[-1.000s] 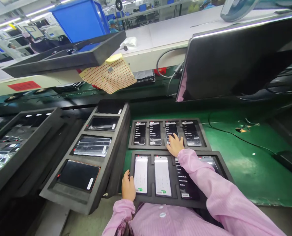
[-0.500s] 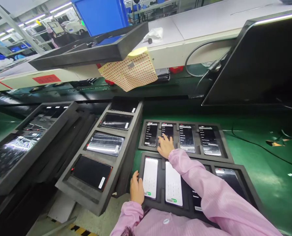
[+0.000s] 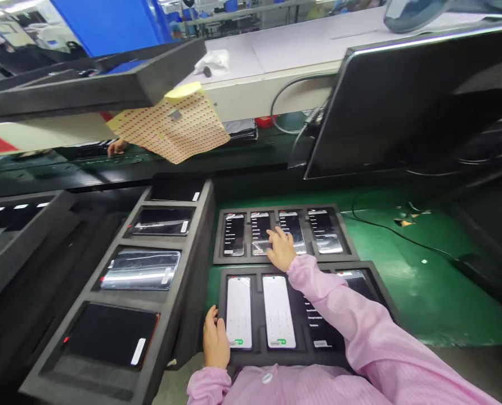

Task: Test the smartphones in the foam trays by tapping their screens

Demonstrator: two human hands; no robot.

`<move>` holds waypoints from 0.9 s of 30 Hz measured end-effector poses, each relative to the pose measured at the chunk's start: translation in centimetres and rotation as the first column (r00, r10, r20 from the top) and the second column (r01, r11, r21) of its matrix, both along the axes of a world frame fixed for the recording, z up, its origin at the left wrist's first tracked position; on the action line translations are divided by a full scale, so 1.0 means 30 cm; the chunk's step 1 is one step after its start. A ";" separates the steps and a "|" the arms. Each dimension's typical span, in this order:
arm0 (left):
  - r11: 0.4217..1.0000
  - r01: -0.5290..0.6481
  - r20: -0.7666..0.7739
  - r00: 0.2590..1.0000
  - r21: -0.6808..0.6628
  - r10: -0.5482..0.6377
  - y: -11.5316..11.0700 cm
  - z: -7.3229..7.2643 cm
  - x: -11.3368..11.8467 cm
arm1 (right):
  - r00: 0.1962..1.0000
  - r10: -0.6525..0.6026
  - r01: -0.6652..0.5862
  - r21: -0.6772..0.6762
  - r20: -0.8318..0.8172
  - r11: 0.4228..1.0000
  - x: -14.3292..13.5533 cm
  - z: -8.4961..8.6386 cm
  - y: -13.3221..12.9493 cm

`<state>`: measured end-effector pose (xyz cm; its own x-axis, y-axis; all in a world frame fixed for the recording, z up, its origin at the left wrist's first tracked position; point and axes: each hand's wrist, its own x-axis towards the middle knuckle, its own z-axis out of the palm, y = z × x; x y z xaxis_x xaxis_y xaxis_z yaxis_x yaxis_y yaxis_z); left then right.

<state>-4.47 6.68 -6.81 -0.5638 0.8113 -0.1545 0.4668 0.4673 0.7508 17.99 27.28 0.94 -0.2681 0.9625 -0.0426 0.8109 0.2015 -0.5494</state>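
Note:
My right hand [image 3: 281,249] reaches over the far black foam tray [image 3: 349,247], fingers spread. Its fingertips are between the second phone [image 3: 260,230] and the third phone [image 3: 291,228]; whether they touch a screen I cannot tell. All the phones in that tray show dark screens with white text lists. My left hand [image 3: 216,340] rests at the left edge of the near foam tray [image 3: 257,315], fingers loosely bent and holding nothing. Two phones there have white screens: the leftmost phone [image 3: 238,309] and its neighbour [image 3: 278,309]. My right sleeve partly covers the darker phones at right.
On the left, a stack of foam trays [image 3: 192,253] carries phones with dark screens. A monitor [image 3: 403,112] stands at the upper right, and a cable [image 3: 403,229] crosses the green mat. Yellow dotted paper [image 3: 179,126] hangs from the shelf. Another person's hand [image 3: 117,147] shows beneath it.
The view has swung right, so the trays sit further left in it. My right hand has moved from the second phone toward the third. My left hand stays by the near tray's edge.

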 end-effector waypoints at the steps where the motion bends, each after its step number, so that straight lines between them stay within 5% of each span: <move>1: 1.000 -0.001 0.001 1.000 -0.004 0.001 0.004 0.000 -0.002 | 0.998 -0.061 0.061 0.013 0.005 0.998 0.075 -0.001 -0.003; 5: 1.000 0.003 0.003 1.000 -0.019 -0.003 0.015 0.007 -0.004 | 0.966 -0.258 0.257 0.050 0.014 0.965 0.349 -0.014 -0.020; 9: 0.999 0.007 -0.006 1.000 -0.045 -0.007 0.019 0.020 0.000 | 0.945 -0.328 0.326 0.046 0.022 0.944 0.489 -0.040 -0.034; 15: 0.998 -0.007 -0.002 1.000 -0.069 0.007 0.023 0.025 0.000 | 0.940 -0.340 0.340 0.022 0.033 0.940 0.498 -0.069 -0.023; 27: 0.999 -0.001 -0.019 1.000 -0.044 0.001 0.016 0.028 0.003 | 0.931 -0.365 0.364 0.049 0.016 0.930 0.472 -0.030 0.068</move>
<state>-4.38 7.16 -5.96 -0.5678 0.8035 -0.1789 0.4802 0.4999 0.7208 32.15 29.32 0.04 0.1017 0.9948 0.0000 0.8464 -0.0866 -0.5255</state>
